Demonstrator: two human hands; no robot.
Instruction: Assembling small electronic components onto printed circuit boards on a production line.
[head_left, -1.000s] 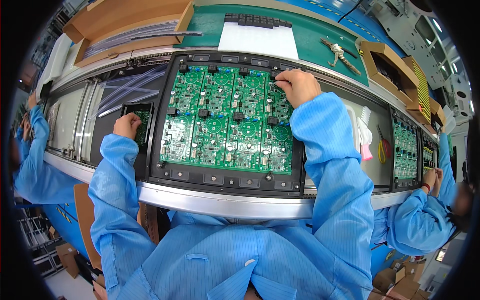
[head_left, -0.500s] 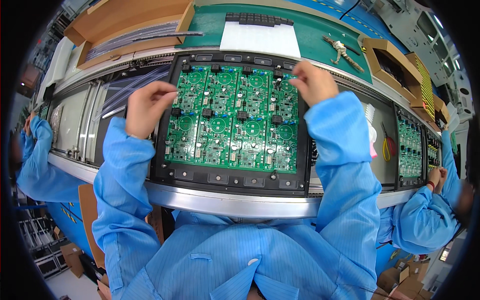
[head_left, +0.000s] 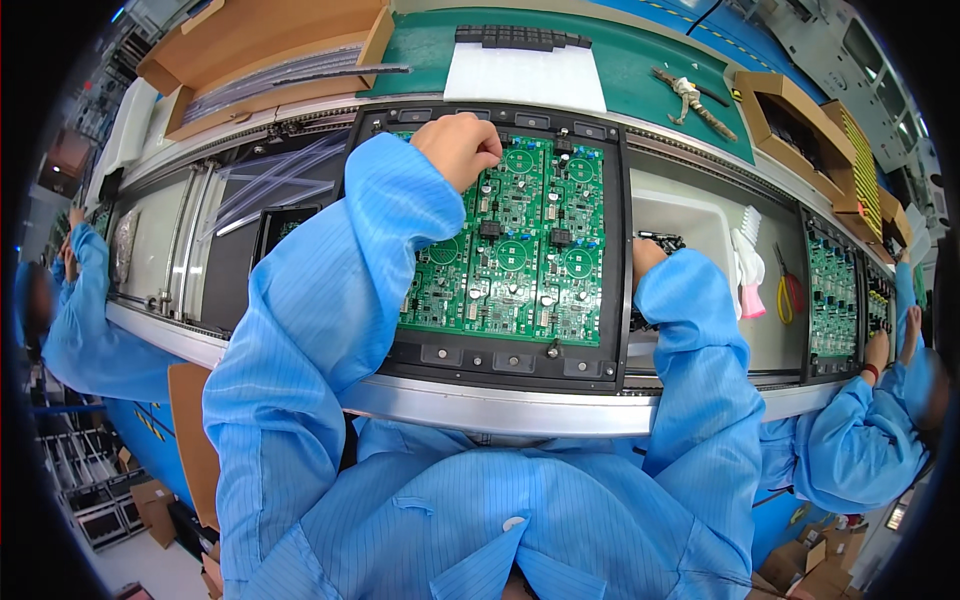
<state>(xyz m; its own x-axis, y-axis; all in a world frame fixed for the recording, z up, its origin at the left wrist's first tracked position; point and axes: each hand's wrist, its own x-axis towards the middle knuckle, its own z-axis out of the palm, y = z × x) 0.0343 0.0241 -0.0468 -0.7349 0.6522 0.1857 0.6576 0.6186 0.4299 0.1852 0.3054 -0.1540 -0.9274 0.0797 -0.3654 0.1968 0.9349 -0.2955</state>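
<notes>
A green circuit board panel (head_left: pixel 512 285), divided into repeated units with black block-shaped parts along their upper edges, lies in a black frame (head_left: pixel 470 372) in front of me. My left hand (head_left: pixel 458 150) is over the panel's top row, its fingers curled and pinched together. Whatever it may hold is hidden. To the right of the frame, my right hand (head_left: pixel 650 262) reaches down to small black parts (head_left: pixel 662 240) in a white bin (head_left: pixel 690 212). Its fingertips are hidden there. My left forearm covers the panel's left side.
Past the bin lie a white-and-pink glove (head_left: pixel 747 265) and yellow-and-red-handled pliers (head_left: pixel 787 290). Clear plastic strips (head_left: pixel 270 185) lie left of the frame. On the green mat stand black parts on white foam (head_left: pixel 525 80). Co-workers' sleeves (head_left: pixel 850 435) show at both sides.
My left hand has moved right, from the frame's left edge to over the top row. My right hand has left the panel's upper right and come down to the bin's black parts.
</notes>
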